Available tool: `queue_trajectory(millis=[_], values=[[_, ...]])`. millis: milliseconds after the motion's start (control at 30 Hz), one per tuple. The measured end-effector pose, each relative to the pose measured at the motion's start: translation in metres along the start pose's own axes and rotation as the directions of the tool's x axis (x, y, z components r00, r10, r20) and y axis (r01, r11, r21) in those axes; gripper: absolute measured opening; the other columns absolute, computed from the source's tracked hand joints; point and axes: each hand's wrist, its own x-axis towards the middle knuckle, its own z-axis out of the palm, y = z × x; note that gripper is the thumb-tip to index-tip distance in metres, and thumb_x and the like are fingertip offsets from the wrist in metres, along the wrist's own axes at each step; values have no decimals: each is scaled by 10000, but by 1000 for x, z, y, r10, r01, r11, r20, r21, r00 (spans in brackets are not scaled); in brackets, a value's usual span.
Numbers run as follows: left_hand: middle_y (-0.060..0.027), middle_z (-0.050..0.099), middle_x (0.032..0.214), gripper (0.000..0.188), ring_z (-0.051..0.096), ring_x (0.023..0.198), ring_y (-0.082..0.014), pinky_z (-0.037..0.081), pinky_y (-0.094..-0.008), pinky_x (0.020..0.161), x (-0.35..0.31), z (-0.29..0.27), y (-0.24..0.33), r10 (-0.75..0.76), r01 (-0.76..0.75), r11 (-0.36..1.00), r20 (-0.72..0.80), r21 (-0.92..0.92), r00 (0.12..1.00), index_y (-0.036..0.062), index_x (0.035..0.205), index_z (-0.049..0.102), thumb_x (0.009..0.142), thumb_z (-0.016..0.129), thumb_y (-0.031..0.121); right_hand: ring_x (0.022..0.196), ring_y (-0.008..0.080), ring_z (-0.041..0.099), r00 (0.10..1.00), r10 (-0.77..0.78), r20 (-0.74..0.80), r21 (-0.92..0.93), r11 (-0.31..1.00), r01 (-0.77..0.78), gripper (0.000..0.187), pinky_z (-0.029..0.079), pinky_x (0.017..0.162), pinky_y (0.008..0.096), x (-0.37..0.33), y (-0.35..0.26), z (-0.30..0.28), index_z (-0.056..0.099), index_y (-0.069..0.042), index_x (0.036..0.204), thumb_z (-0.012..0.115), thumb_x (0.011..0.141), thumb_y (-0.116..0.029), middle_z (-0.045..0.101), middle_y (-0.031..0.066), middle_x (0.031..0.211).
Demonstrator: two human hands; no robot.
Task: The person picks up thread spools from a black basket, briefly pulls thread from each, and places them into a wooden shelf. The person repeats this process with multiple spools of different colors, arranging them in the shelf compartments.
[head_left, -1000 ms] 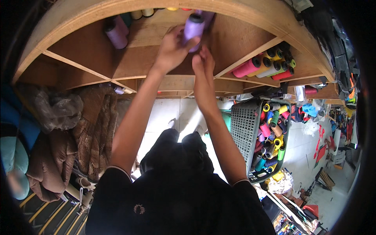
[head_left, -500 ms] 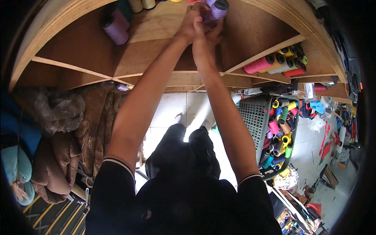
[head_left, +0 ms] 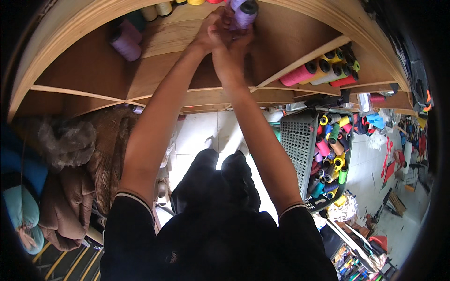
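Observation:
Both my arms reach up into a wooden shelf compartment at the top of the view. My left hand (head_left: 210, 31) is closed round the lower left side of purple thread cones, its fingers partly hidden. Beside it and overlapping it, my right hand (head_left: 233, 43) is cupped under the nearest purple thread cone (head_left: 244, 18), whose dark end faces up. A second purple thread cone (head_left: 236, 3) shows behind it at the picture's edge. More purple thread cones (head_left: 125, 47) stand at the left of the same compartment, with cream thread cones (head_left: 164, 9) and yellow ones farther back.
Wooden dividers (head_left: 300, 61) part the shelf. Pink, yellow, grey and red thread cones (head_left: 300, 74) lie in the right compartment. Below right, a dark perforated basket (head_left: 296, 145) holds many-coloured cones. Brown padded fabric (head_left: 65, 206) and a clear plastic bag (head_left: 70, 140) are at the left.
The whole view has shifted slightly, so shelf, hands and cones appear farther left. My hands remain together at the purple thread cones.

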Motion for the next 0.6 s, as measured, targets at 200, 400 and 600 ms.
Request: queue_trajectory(millis=[200,400,600], values=[[-104,554,1067,240,572,982,-230,505,-383,897,-6,-6,16,97,-94,990,28,-103,995,28,1092,482,918,554,177,1143,232,443,977,-211,-22,-331,924,192,807,365,983,343,-15,11,-14,248,34,1354,737,753,-194,420,179,1263],[-135,568,1020,189,591,939,-242,514,-356,852,-110,43,95,378,-264,915,-421,306,824,-2,1042,497,936,545,148,851,92,601,810,200,552,271,875,-401,199,472,753,243,-111,-21,-114,611,-57,994,578,958,-250,637,20,914],[-123,604,965,200,602,966,-228,501,-349,866,-229,192,59,-298,303,800,95,-519,950,18,1050,528,956,532,194,1070,213,564,611,588,529,781,-56,-622,665,394,997,373,-157,-29,-193,628,-26,1114,450,906,-632,637,88,1063]])
